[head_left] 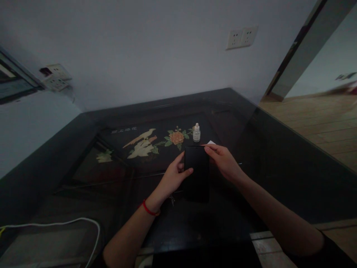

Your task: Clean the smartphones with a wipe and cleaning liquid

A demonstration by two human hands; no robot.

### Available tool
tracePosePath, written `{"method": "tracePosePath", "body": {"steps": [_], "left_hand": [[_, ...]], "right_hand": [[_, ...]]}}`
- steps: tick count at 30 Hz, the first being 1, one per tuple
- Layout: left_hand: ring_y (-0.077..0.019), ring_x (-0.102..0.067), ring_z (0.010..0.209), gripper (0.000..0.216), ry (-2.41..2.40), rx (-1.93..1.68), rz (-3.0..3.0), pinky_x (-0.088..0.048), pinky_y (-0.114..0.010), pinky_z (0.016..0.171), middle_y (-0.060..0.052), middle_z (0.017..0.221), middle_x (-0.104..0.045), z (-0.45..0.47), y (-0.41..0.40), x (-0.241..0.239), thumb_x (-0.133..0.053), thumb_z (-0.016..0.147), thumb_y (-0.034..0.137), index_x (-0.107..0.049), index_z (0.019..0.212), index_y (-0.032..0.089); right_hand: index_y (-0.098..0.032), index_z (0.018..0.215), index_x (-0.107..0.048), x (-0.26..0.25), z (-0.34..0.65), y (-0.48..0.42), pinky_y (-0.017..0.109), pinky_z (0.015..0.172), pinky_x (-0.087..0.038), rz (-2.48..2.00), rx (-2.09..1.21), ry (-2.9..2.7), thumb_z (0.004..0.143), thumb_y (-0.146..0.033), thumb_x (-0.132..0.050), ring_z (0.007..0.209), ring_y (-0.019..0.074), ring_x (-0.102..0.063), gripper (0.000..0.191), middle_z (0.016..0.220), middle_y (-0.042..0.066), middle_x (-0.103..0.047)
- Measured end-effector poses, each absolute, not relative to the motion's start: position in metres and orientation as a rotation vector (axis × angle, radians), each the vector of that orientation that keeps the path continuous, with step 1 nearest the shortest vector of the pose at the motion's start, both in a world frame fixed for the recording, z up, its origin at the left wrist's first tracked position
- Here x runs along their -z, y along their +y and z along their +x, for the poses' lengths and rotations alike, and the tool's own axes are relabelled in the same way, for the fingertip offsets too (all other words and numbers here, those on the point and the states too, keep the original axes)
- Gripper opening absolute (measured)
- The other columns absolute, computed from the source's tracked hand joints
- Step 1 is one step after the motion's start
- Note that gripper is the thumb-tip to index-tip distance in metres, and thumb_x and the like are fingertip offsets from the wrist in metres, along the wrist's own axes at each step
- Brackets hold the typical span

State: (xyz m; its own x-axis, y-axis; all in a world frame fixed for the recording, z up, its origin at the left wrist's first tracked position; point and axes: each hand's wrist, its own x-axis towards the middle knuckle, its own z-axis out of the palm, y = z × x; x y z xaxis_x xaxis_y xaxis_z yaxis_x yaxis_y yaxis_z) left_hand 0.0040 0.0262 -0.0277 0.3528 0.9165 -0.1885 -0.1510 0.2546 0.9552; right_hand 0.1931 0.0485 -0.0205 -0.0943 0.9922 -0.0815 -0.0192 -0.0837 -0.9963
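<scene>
The table (pixel 284 167) has a dark, glossy top showing reflections. Its surface bears a decorative picture: pale birds (pixel 140 149), an orange flower (pixel 176 138) with green leaves, and a short row of written characters (pixel 124 130). One small white bottle (pixel 196 134) stands upright on the table, just right of the flower, cap uppermost; its label is illegible. A white piece (pixel 211 142), partly hidden, shows to the right of the bottle and nearer the viewer; its material cannot be determined.
</scene>
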Motion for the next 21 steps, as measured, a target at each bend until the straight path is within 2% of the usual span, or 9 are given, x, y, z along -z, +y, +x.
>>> {"method": "tracePosePath", "body": {"steps": [2, 5, 8, 11, 15, 18, 21], "left_hand": [[-0.0224, -0.070, 0.078, 0.084, 0.956, -0.903, 1.025, -0.054, -0.038, 0.077, -0.007, 0.089, -0.075, 0.003, 0.029, 0.031, -0.078, 0.067, 0.027, -0.039, 0.141, 0.018], [-0.0214, -0.070, 0.073, 0.085, 1.021, -0.958, 1.004, -0.054, -0.036, 0.073, -0.006, 0.086, -0.074, 0.002, 0.033, 0.038, -0.079, 0.066, 0.030, -0.037, 0.139, 0.016], [-0.0211, -0.069, 0.071, 0.084, 1.112, -0.996, 1.035, -0.054, -0.036, 0.071, -0.006, 0.085, -0.073, 0.000, 0.038, 0.046, -0.077, 0.068, 0.033, -0.032, 0.137, 0.016], [-0.0217, -0.067, 0.076, 0.070, 1.220, -0.972, 1.224, -0.052, -0.037, 0.071, -0.008, 0.091, -0.071, -0.004, 0.043, 0.054, -0.069, 0.076, 0.036, -0.034, 0.133, 0.017], [-0.0240, -0.061, 0.090, 0.050, 1.483, -0.885, 1.747, -0.045, -0.040, 0.082, -0.009, 0.098, -0.067, -0.006, 0.047, 0.057, -0.059, 0.084, 0.035, -0.047, 0.129, 0.018], [-0.0274, -0.054, 0.102, 0.048, 1.668, -0.777, 2.039, -0.039, -0.043, 0.088, -0.010, 0.107, -0.062, -0.005, 0.047, 0.055, -0.053, 0.087, 0.039, -0.049, 0.132, 0.022], [-0.0274, -0.050, 0.103, 0.049, 1.772, -0.683, 2.154, -0.037, -0.042, 0.087, -0.010, 0.110, -0.059, -0.004, 0.047, 0.053, -0.050, 0.089, 0.043, -0.049, 0.134, 0.024]], "right_hand": [[-0.017, 0.115, -0.060, 0.022, 0.194, 0.049, 0.030, 0.062, -0.054, -1.303, -1.323, -1.281, 0.085, -0.043, -0.054, 0.079, 0.0193, -0.063, 0.040, 0.091, 0.007, -0.067], [-0.016, 0.131, -0.044, 0.030, 0.193, 0.049, 0.028, 0.049, -0.053, -1.413, -1.435, -1.445, 0.086, -0.040, -0.055, 0.064, 0.0174, -0.062, 0.052, 0.078, 0.004, -0.064], [-0.015, 0.137, -0.031, 0.041, 0.190, 0.049, 0.027, 0.045, -0.051, -1.405, -1.544, -1.617, 0.084, -0.030, -0.057, 0.052, 0.0151, -0.060, 0.062, 0.072, 0.001, -0.064], [-0.015, 0.139, -0.028, 0.049, 0.188, 0.051, 0.026, 0.045, -0.049, -1.415, -1.448, -1.681, 0.084, -0.027, -0.056, 0.049, 0.0136, -0.058, 0.063, 0.071, 0.000, -0.063], [-0.012, 0.143, -0.027, 0.050, 0.187, 0.054, 0.027, 0.048, -0.044, -1.479, -1.264, -1.754, 0.085, -0.026, -0.054, 0.050, 0.0141, -0.055, 0.065, 0.066, -0.002, -0.060], [-0.012, 0.142, -0.032, 0.048, 0.187, 0.056, 0.029, 0.059, -0.044, -1.502, -1.139, -1.841, 0.086, -0.024, -0.054, 0.063, 0.0175, -0.060, 0.061, 0.069, 0.001, -0.063], [-0.014, 0.143, -0.034, 0.047, 0.186, 0.059, 0.031, 0.065, -0.043, -1.526, -1.062, -1.920, 0.088, -0.023, -0.051, 0.072, 0.0200, -0.062, 0.059, 0.074, 0.003, -0.066]]}}
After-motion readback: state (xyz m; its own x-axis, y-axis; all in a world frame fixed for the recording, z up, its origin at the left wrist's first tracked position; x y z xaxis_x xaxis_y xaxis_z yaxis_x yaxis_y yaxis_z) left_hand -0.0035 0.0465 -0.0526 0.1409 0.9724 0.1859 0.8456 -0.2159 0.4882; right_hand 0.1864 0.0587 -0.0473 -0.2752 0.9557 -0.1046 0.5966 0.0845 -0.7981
